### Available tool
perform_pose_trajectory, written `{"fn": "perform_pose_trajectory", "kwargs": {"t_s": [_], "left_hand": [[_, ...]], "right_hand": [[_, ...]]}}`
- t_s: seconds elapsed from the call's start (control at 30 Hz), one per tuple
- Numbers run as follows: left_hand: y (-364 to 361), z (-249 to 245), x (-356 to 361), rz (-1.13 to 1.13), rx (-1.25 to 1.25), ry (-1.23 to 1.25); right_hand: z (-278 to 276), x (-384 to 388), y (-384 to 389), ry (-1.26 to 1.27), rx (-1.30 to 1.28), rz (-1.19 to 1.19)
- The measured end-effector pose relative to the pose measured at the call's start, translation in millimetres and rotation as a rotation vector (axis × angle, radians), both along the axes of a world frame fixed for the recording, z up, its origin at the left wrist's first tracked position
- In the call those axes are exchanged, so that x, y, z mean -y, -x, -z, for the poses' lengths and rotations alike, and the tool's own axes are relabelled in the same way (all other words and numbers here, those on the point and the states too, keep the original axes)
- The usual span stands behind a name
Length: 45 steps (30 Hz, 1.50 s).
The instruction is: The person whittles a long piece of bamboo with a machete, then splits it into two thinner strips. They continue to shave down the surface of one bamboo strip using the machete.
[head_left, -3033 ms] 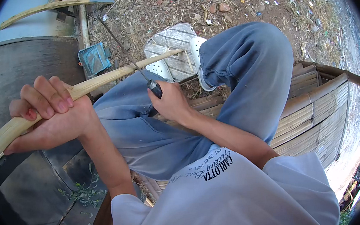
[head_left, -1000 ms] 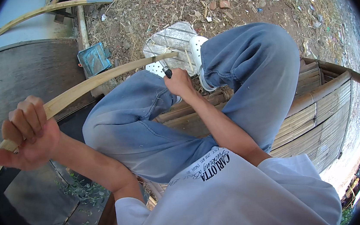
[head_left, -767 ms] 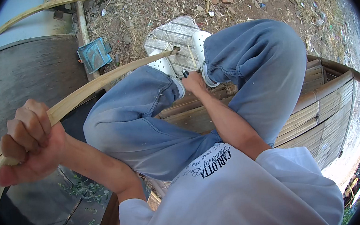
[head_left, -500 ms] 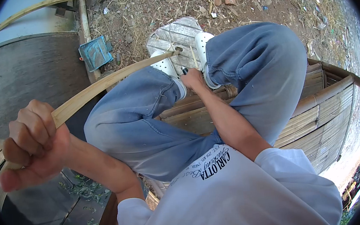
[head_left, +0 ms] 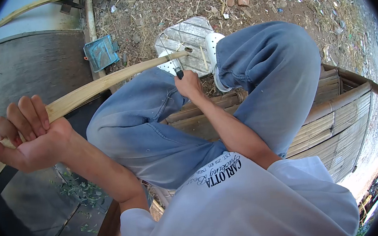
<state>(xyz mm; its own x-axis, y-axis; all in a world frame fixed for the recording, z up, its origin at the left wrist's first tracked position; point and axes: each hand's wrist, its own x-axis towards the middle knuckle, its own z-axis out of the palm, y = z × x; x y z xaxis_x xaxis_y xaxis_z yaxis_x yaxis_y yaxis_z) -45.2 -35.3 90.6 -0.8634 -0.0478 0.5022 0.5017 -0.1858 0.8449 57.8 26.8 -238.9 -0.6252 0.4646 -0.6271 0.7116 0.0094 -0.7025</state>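
A long, pale bamboo strip (head_left: 99,83) slants from the left edge toward my feet. My left hand (head_left: 35,132) curls its fingers over the strip's wide near part, the thumb sticking out. The far end lies over a grey slatted board (head_left: 187,34), close to a small dark hole in it. My right hand (head_left: 189,85) grips a tool by its black handle (head_left: 178,72); a thin metal piece rises from the handle and crosses the strip near its far end. Whether that piece is a blade or a frame is hard to make out.
White clogs (head_left: 215,47) on my feet flank the board. Under me is a bamboo bench (head_left: 336,135). A blue plastic tray (head_left: 101,53) lies at the left, below another curved bamboo strip (head_left: 41,4). Littered soil (head_left: 269,1) stretches ahead.
My right hand has moved left with the tool, bringing it to the strip. My left hand has risen slightly, its fingers less tightly curled, and the strip has turned to show more of its broad face.
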Motion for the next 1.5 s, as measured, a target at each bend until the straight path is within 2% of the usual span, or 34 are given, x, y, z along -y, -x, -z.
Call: {"fn": "perform_pose_trajectory", "kwargs": {"t_s": [0.07, 0.13, 0.2, 0.27, 0.33, 0.37, 0.47, 0.53, 0.6, 0.7, 0.77, 0.87, 0.97, 1.03, 1.07, 1.13, 1.2, 1.27, 1.33, 1.37, 1.47, 1.5], "left_hand": [[-4, 2, -6, -0.006, -0.012, 0.011], [-8, 3, -2, -0.025, -0.025, 0.013], [-6, 1, -2, -0.028, -0.021, -0.018], [-7, -3, -4, 0.023, -0.024, -0.024], [-7, 1, -4, 0.039, 0.004, -0.025], [-5, 1, -6, 0.025, -0.011, -0.012], [-7, 1, -6, -0.01, -0.024, -0.004], [-6, -1, -3, -0.03, -0.026, -0.012], [-4, 1, 3, 0.359, -0.053, -0.045], [-2, 39, -15, 0.233, 0.114, -0.148], [6, 69, -13, 0.213, 0.24, 0.031], [13, 101, -17, 0.115, 0.255, 0.044], [13, 109, -25, 0.015, 0.212, 0.047], [9, 112, -29, -0.017, 0.211, 0.057], [8, 112, -31, -0.046, 0.201, 0.062], [7, 111, -29, -0.083, 0.216, 0.048], [8, 111, -27, -0.112, 0.223, 0.028], [9, 114, -23, -0.092, 0.209, 0.037], [6, 112, -27, -0.122, 0.225, 0.052], [7, 112, -30, -0.141, 0.229, 0.051], [7, 112, -26, -0.165, 0.242, 0.05], [8, 109, -28, -0.15, 0.252, 0.048]], "right_hand": [[-10, 6, 1, 0.002, -0.058, 0.028], [15, 12, -4, -0.038, -0.024, -0.011], [34, -11, -12, 0.014, 0.155, 0.037], [41, -2, -16, -0.009, 0.114, 0.055], [4, 13, -7, -0.019, -0.012, 0.057], [-9, 13, -3, -0.045, 0.006, -0.018], [14, 0, -7, -0.034, 0.166, -0.012], [47, -10, -22, 0.069, 0.242, -0.017], [42, -4, -23, 0.028, 0.245, 0.02], [27, -2, -16, 0.043, 0.205, 0.016], [25, -7, -12, 0.02, 0.129, 0.013], [13, -6, -3, 0.007, -0.039, 0.031], [-27, -7, 5, 0.068, -0.146, -0.009], [-44, -9, 8, 0.018, -0.282, -0.031], [-33, -4, 8, 0.018, -0.279, -0.029], [7, 11, 2, -0.061, -0.097, 0.078], [51, -1, -14, 0.048, 0.204, 0.039], [63, 6, -21, 0.04, 0.171, 0.049], [10, 15, -8, 0.05, 0.034, 0.106], [17, 26, -1, -0.036, 0.004, 0.162], [52, 18, -8, -0.057, 0.077, 0.136], [53, 4, -8, 0.201, 0.231, 0.149]]}}
